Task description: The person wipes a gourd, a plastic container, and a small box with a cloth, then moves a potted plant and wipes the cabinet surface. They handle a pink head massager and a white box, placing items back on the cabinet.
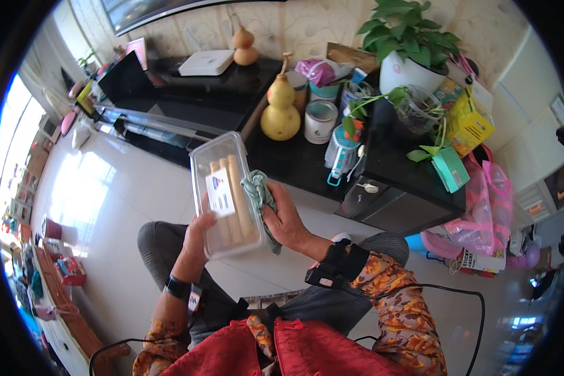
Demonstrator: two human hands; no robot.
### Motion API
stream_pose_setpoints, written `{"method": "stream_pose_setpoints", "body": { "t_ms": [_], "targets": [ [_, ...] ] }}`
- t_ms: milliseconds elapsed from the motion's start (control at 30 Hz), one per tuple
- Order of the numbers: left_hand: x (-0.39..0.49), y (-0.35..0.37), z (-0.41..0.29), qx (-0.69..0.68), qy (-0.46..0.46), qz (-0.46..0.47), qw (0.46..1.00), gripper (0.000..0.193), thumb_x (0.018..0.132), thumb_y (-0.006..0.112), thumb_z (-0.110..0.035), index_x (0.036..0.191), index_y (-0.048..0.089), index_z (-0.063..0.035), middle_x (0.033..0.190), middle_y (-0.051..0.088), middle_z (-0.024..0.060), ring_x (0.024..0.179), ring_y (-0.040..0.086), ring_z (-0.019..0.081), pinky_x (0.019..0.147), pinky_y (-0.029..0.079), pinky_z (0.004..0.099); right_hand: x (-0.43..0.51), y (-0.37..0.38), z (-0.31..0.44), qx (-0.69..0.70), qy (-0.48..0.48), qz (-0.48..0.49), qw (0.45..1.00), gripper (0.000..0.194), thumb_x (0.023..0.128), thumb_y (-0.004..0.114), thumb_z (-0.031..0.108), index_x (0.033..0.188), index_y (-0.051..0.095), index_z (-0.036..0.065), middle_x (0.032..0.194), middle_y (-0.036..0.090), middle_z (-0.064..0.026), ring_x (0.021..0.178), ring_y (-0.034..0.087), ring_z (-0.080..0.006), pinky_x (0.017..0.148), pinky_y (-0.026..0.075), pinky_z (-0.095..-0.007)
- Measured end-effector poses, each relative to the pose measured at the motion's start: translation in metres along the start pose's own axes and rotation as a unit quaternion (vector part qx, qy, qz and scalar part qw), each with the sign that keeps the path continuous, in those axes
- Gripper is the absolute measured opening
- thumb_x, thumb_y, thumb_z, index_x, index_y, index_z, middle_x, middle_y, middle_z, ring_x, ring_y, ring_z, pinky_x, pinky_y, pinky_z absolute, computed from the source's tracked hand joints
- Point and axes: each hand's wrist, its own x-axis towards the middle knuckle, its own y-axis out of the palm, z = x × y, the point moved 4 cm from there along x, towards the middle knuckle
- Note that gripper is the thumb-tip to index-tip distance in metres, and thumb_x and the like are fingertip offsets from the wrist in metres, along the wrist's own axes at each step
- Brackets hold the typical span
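Over my knees I hold a clear plastic container (237, 235) tilted up, with a lid facing me and a white label (220, 193) that bears writing. Several long, pale-brown rolled sticks (235, 188) show through the plastic. My left hand (198, 235) grips the container's left side near the bottom, thumb on the front and fingers hidden behind. My right hand (284, 218) clasps a crumpled green cloth (258, 188) and presses it against the container's right side. Part of the cloth hangs down below that hand.
Ahead stands a black cabinet (291, 164) with a yellow gourd (281, 115), a lidded can (320, 121) and a turquoise-topped plastic container (342, 148). A potted plant (411, 70) and yellow box (472, 121) stand at the right. A pink plastic bag (481, 211) is beside the cabinet.
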Motion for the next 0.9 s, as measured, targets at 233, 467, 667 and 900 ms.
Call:
{"method": "stream_pose_setpoints", "body": {
  "t_ms": [233,467,667,900],
  "targets": [
    [-0.021,0.02,0.023,0.044,-0.076,0.029,0.996,0.087,0.077,0.06,-0.025,0.152,0.022,-0.0033,0.14,0.047,0.0137,0.124,0.049,0.0224,0.105,0.039,0.0335,0.05,-0.042,-0.047,0.104,0.146,-0.11,0.978,0.03,0.095,0.05,0.013,0.122,0.049,0.001,0.109,0.057,-0.0119,0.103,0.056,-0.0254,0.094,0.042,-0.0345],
    [-0.033,-0.013,0.033,-0.078,-0.21,-0.009,0.974,0.061,0.078,0.062,-0.02,0.13,0.047,0.0071,0.107,0.066,0.0146,0.087,0.068,0.0238,0.08,0.057,0.0325,0.042,-0.031,-0.064,0.58,0.331,0.018,0.744,0.045,0.1,0.043,0.042,0.118,0.06,0.004,0.111,0.067,-0.0098,0.098,0.064,-0.0191,0.093,0.051,-0.0328],
    [-0.027,-0.024,0.044,-0.052,-0.146,0.013,0.988,0.071,0.075,0.06,-0.02,0.139,0.039,0.0044,0.112,0.064,0.0142,0.094,0.066,0.0229,0.084,0.055,0.0326,0.024,-0.013,-0.067,0.563,0.406,0.025,0.72,0.051,0.099,0.043,0.05,0.116,0.063,0.006,0.112,0.068,-0.0113,0.098,0.065,-0.0203,0.094,0.05,-0.034],
    [-0.008,-0.002,0.036,-0.049,-0.072,0.038,0.996,0.089,0.074,0.059,-0.022,0.152,0.021,-0.0032,0.138,0.048,0.0176,0.117,0.057,0.026,0.101,0.047,0.0351,-0.007,0.012,-0.051,0.615,0.449,0.101,0.641,0.055,0.096,0.05,0.051,0.122,0.062,0.004,0.112,0.069,-0.0129,0.092,0.069,-0.0202,0.083,0.057,-0.033]
  ]
}}
